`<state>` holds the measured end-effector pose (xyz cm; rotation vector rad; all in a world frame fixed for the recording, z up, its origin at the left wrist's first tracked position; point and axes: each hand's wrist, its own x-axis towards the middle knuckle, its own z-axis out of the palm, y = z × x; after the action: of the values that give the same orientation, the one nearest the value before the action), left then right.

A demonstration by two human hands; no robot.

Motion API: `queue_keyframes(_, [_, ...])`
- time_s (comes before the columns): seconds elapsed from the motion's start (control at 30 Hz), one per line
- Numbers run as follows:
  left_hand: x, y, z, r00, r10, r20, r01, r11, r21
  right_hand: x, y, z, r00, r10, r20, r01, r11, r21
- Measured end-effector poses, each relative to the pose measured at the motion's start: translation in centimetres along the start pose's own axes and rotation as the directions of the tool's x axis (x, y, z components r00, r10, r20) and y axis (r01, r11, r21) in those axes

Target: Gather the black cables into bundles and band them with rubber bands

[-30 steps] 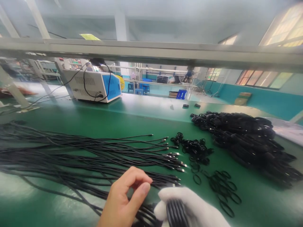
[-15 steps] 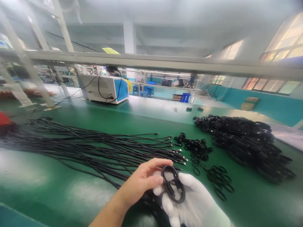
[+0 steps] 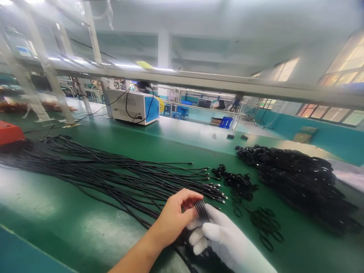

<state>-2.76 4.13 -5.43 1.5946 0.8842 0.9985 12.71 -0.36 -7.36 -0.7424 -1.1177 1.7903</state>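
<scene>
A coiled black cable [image 3: 201, 211] is gripped between both hands, its stacked loops seen edge-on. My left hand [image 3: 174, 214], bare, pinches its left side between thumb and fingers. On the other side my right hand [image 3: 220, 233], in a white glove, closes its fingers around the coil. Long straight black cables [image 3: 113, 176] lie side by side to the left, with metal plugs at their right ends. Right of those plugs is a heap of small black bands [image 3: 240, 185], and looser black rings [image 3: 266, 225] are spread nearer me. More black cable [image 3: 206, 259] lies under my hands, partly hidden.
A large pile of coiled black cables [image 3: 295, 178] covers the right of the green table [image 3: 159, 146]. A white and blue box-shaped machine [image 3: 135, 108] stands at the back under a metal rail [image 3: 199, 79]. A red object [image 3: 11, 133] sits at the far left.
The coil has turned from showing its open oval to showing its stacked edge. My right hand's fingers have closed further round it. The camera view has shifted slightly.
</scene>
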Motion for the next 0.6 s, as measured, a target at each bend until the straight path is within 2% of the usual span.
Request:
queue_keyframes(0.13, [0.0, -0.3, 1.0, 0.993, -0.017, -0.116, 0.012, 0.999, -0.038, 0.1, 0.4, 0.6, 1.000, 0.019, 0.015, -0.019, 1.000, 0.009])
queue_keyframes(0.33, [-0.2, -0.7, 1.6, 0.974, 0.037, -0.225, -0.038, 0.999, 0.000, 0.5, 0.6, 1.2, 1.000, 0.006, -0.021, -0.005, 1.000, 0.009])
queue_keyframes(0.5, [-0.2, -0.5, 1.3, 0.983, 0.051, -0.178, -0.036, 0.996, 0.083, 0.6, 0.8, 1.5, 1.000, -0.024, -0.011, 0.025, 0.997, 0.071])
queue_keyframes(0.57, [-0.1, -0.9, 0.6, 0.992, 0.017, -0.127, -0.001, 0.992, 0.130, 0.8, 0.0, 1.1, 0.999, 0.005, -0.045, -0.007, 0.999, -0.034])
queue_keyframes(0.6, [0.1, -1.3, 0.1, 0.992, 0.009, -0.125, 0.011, 0.988, 0.154, 0.9, -0.8, 0.5, 0.994, 0.015, -0.104, -0.029, 0.991, -0.130])
